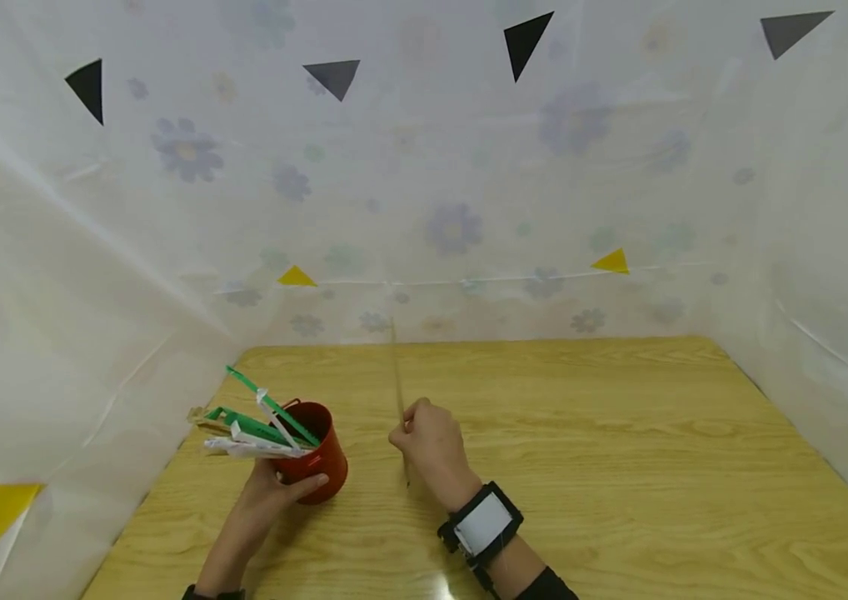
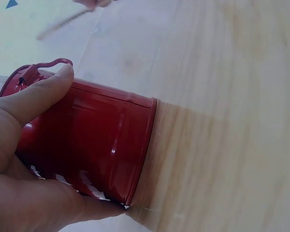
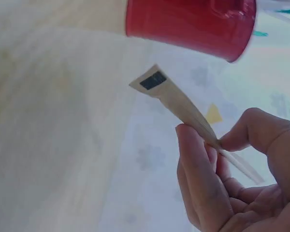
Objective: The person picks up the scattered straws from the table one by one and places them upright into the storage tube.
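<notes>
My left hand [image 1: 262,496] grips a red metal bucket [image 1: 332,462] from its near side, thumb [image 2: 53,89] along the wall by the small handle. The bucket tilts, its mouth leaning left. Slim green strips [image 1: 289,418] and white paper-wrapped strips [image 1: 247,448] stick out past the rim, with a brown one behind; their lower ends are hidden inside. To the right of the bucket, my right hand [image 1: 435,446] pinches a long, thin brown paper sleeve [image 3: 183,106] between thumb and fingertips. A small black rectangle marks its wider end.
Both hands work over a wood-grain table [image 1: 604,450]. Pale flower-printed sheeting [image 1: 454,167] rises behind it and along both sides. Black, grey and yellow triangles are stuck on the sheeting, including a yellow one [image 1: 611,262] low at the back.
</notes>
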The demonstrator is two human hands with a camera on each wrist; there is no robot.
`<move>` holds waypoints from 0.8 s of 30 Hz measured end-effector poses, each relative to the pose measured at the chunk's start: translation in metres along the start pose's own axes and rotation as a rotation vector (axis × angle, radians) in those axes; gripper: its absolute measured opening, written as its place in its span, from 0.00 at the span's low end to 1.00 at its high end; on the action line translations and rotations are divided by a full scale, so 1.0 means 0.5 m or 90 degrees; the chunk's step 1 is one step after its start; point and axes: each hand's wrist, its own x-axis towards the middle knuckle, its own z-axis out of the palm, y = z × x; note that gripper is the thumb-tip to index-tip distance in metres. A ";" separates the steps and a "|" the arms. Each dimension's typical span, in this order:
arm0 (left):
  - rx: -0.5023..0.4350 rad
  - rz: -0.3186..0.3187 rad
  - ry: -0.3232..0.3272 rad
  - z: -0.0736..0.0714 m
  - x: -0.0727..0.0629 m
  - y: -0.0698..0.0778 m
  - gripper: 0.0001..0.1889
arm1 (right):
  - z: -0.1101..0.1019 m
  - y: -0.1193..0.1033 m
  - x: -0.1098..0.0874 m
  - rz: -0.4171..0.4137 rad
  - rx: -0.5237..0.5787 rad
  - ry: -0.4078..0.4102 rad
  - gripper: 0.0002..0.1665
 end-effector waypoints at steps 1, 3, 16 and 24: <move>-0.001 0.001 0.000 0.000 0.000 0.000 0.54 | -0.006 -0.001 0.001 -0.001 0.009 0.002 0.06; -0.004 0.000 0.000 0.001 -0.001 0.001 0.54 | -0.018 -0.004 0.002 -0.011 0.018 0.011 0.06; -0.012 0.006 -0.003 0.003 0.001 -0.004 0.51 | -0.051 -0.034 -0.010 -0.094 0.054 0.067 0.06; -0.008 -0.006 0.009 0.001 0.002 0.000 0.51 | -0.049 -0.062 -0.022 -0.144 0.088 0.081 0.07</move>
